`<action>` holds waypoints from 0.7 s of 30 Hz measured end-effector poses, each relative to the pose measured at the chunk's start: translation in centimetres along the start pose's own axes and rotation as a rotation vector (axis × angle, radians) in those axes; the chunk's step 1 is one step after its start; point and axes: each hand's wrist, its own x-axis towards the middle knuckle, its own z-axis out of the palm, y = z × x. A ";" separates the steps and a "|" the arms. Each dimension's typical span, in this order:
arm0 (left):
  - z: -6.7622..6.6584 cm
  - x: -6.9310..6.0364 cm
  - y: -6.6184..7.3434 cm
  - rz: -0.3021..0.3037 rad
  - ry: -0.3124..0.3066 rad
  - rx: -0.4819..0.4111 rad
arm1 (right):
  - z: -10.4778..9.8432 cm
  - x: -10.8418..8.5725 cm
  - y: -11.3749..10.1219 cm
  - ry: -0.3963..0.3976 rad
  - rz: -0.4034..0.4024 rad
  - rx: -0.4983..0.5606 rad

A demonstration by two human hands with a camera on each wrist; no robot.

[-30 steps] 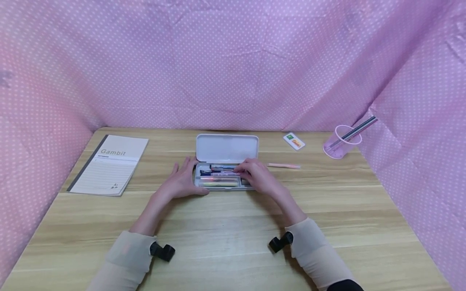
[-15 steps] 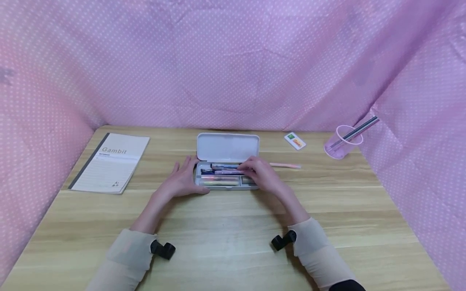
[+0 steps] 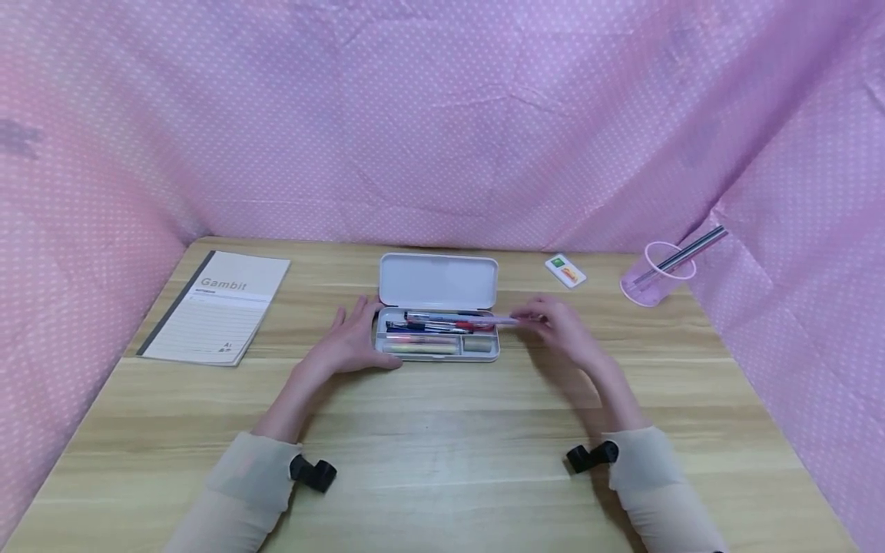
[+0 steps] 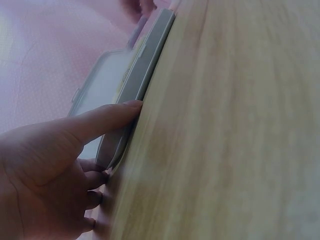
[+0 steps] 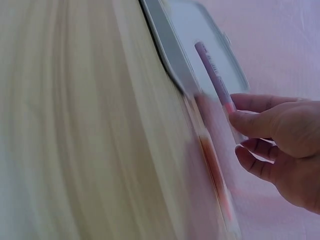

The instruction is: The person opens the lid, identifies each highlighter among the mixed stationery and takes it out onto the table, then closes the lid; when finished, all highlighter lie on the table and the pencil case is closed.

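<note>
The open white pencil case [image 3: 439, 281] lies in the middle of the table with its lid tipped back. Several pens [image 3: 432, 329] and a small greenish block [image 3: 477, 346] are inside. My left hand [image 3: 349, 342] holds the case's left end, its thumb [image 4: 112, 120] along the front wall. Between thumb and fingertips my right hand [image 3: 563, 330] pinches a purple pen [image 5: 212, 67], raised over the case's right end. In the right wrist view a pinkish pen [image 5: 215, 175] lies on the table below that hand; the head view hides it.
A Gambit notebook [image 3: 214, 307] lies at the left. At the back right is a white eraser-like block [image 3: 565, 270] with a coloured label. A pink mesh-like cup [image 3: 650, 284] with dark sticks [image 3: 691, 250] stands at the right, near the pink dotted curtain [image 3: 442, 123].
My right hand has drawn the purple pen out of the case and moved right with it. Red-and-dark pens now show in the case. The left hand keeps its place.
</note>
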 end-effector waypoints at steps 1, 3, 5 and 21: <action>0.0 0.0 0.0 0.000 0.000 -0.001 | -0.4 -0.3 0.5 0.008 0.005 -0.005; 0.0 0.0 0.1 -0.003 0.000 -0.003 | -1.1 -0.9 1.4 0.020 0.012 -0.014; 0.0 0.0 0.1 -0.004 0.001 0.000 | -1.7 -1.3 2.2 0.025 0.018 -0.028; 0.1 0.0 0.0 0.006 0.008 0.015 | -3.1 -2.9 5.2 0.033 0.042 -0.157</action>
